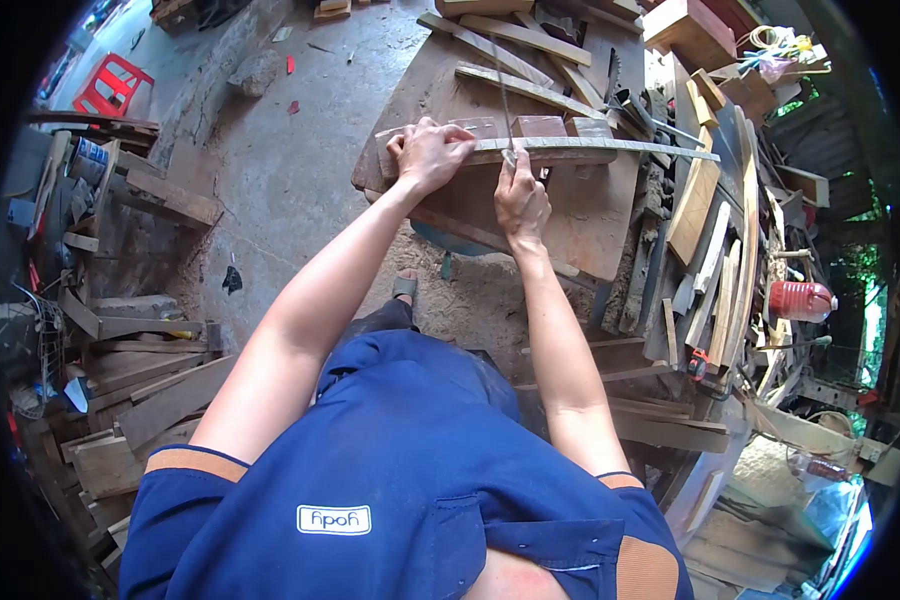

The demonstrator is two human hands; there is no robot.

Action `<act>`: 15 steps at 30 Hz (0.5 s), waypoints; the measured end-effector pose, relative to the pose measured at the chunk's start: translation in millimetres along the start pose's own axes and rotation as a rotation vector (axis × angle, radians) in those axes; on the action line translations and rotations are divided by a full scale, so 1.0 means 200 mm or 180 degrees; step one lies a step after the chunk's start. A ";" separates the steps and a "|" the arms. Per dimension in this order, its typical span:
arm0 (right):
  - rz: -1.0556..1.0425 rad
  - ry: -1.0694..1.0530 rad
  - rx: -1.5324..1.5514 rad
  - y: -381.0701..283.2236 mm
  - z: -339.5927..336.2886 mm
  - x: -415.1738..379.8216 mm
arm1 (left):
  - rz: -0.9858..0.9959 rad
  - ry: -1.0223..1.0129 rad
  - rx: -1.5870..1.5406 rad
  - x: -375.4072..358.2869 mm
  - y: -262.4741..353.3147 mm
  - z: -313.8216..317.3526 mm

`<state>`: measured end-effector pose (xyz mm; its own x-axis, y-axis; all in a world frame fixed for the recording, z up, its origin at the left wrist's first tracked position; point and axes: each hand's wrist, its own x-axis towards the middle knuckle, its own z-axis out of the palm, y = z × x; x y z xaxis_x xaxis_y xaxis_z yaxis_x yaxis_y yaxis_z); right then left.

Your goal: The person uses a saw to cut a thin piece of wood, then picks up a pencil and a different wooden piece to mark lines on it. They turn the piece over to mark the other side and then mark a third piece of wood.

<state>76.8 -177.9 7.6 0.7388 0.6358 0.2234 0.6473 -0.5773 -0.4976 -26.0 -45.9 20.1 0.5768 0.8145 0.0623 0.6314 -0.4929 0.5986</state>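
Observation:
My left hand (pixel 430 155) rests with bent fingers at the left part of a long pale strip (pixel 620 146), pressing or pinching it. The strip lies across a wooden board (pixel 570 157) on the brown worktable (pixel 590 215). My right hand (pixel 522 200) is closed around the near end of a thin, long blade-like tool (pixel 504 95), which points away from me and crosses the strip. Small wooden blocks (pixel 538 126) sit just behind the strip. The fingertips of my left hand partly hide the strip's left part.
Loose wooden slats (pixel 530 88) lie at the table's far side. Stacked timber (pixel 694 210) stands along the right, with a red container (pixel 802 301) beyond it. More wood scraps (pixel 175 400) are piled at the lower left. A red plastic stool (pixel 113 86) is at the upper left.

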 end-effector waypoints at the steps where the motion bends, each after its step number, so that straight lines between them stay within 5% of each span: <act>1: -0.0038 -0.0071 -0.0114 -0.02 -0.03 -0.01 | 0.0296 -0.0047 -0.0056 -0.02 -0.03 -0.02; 15: -0.0106 -0.0553 0.0073 -0.15 -0.08 -0.13 | 0.0670 0.0499 -0.0386 -0.01 -0.07 0.01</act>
<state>41.5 -186.0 30.6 0.6722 0.7345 0.0928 0.6650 -0.5439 -0.5117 -34.3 -41.2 9.7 0.5955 0.7402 0.3122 0.4345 -0.6236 0.6499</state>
